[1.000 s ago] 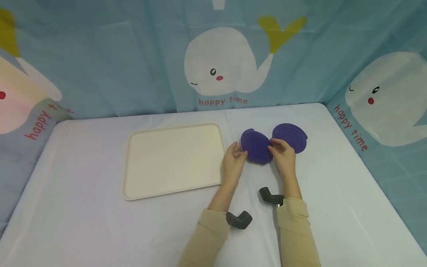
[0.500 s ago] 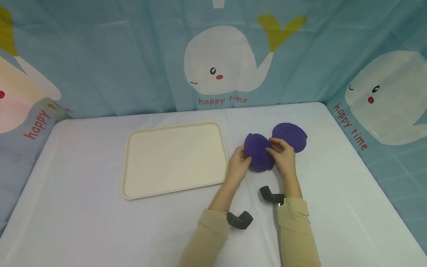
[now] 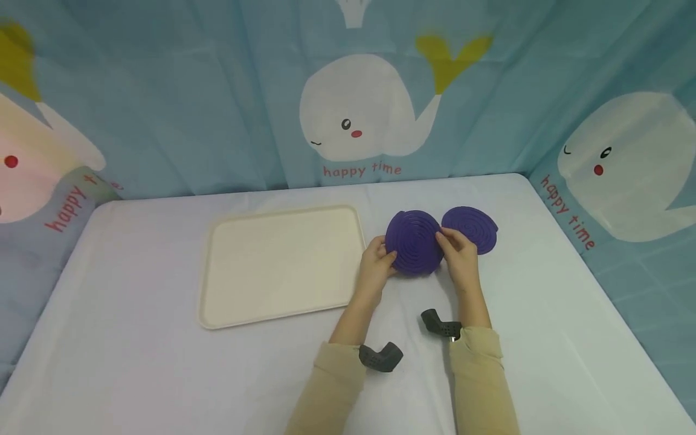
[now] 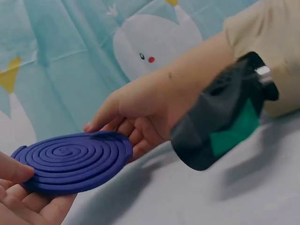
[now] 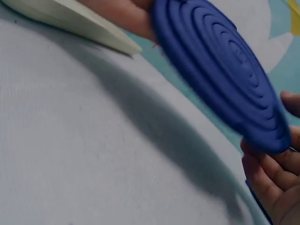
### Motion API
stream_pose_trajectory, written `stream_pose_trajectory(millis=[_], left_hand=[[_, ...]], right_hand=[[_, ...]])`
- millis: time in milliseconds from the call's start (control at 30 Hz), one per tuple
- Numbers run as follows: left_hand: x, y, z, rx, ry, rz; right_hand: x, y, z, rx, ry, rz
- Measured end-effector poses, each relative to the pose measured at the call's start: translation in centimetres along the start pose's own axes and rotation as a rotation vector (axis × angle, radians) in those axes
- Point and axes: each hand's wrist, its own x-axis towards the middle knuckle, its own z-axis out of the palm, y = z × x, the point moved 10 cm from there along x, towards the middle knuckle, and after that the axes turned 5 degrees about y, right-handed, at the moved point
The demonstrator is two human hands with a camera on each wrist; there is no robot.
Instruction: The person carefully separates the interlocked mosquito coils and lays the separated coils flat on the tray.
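Observation:
Both hands hold a round purple spiral coaster (image 3: 415, 244) between them, raised off the table with its coiled face up. My left hand (image 3: 374, 269) grips its left edge, thumb on top and fingers underneath. On the opposite edge, my right hand (image 3: 462, 258) pinches it between thumb and fingers. In the left wrist view the coaster (image 4: 70, 161) looks nearly level, a shadow under it. The right wrist view shows the same coaster (image 5: 220, 70) edge-on with its raised rings. A second purple spiral coaster (image 3: 473, 228) lies on the table just beyond the right hand, which partly covers it.
A cream rectangular tray (image 3: 283, 266) lies left of the hands, its right edge close to the left wrist. White cloth covers the table (image 3: 136, 362). A blue whale-print curtain (image 3: 228, 121) rises behind and at the sides. Dark camera mounts (image 3: 382, 357) stick out from both wrists.
The held coaster has turned between the hands and its coiled face now shows more fully. The left hand moved right with the edge, then back left; the right hand barely moved.

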Motion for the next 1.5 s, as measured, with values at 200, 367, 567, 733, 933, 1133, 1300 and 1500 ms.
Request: stream_pose_trajectory(millis=[200,367,567,733,933,1133,1300,1500], left_hand=[[-0.3,1.4,-0.8,-0.059,0.001,0.017],[-0.3,2.9,-2.2,-0.029,0.035,0.033],[-0.2,4.2,-4.0,0.009,0.040,0.083],[-0.3,5.0,-6.1,0.063,0.100,0.106],[-0.6,5.9,-8.1,0.162,0.163,0.134],[-0.6,7.0,-10.0,0.154,0.200,0.170],[-1.2,8.7,-12.0,0.154,0.279,0.245],[-2.1,10.8,-13.3,0.180,0.320,0.305]], right_hand=[[-0.9,-1.1,1.2,0.133,-0.047,0.039],[-1.6,-3.6,2.3,0.290,-0.058,-0.018],[-2.3,-6.0,4.3,0.399,-0.113,-0.039],[-2.7,-8.1,6.2,0.346,-0.182,-0.104],[-3.0,-9.6,8.0,0.323,-0.212,-0.142],[-3.8,-10.7,10.3,0.339,-0.290,-0.132],[-4.8,-11.5,13.0,0.322,-0.404,-0.129],[-5.4,-13.2,14.7,0.322,-0.454,-0.189]])
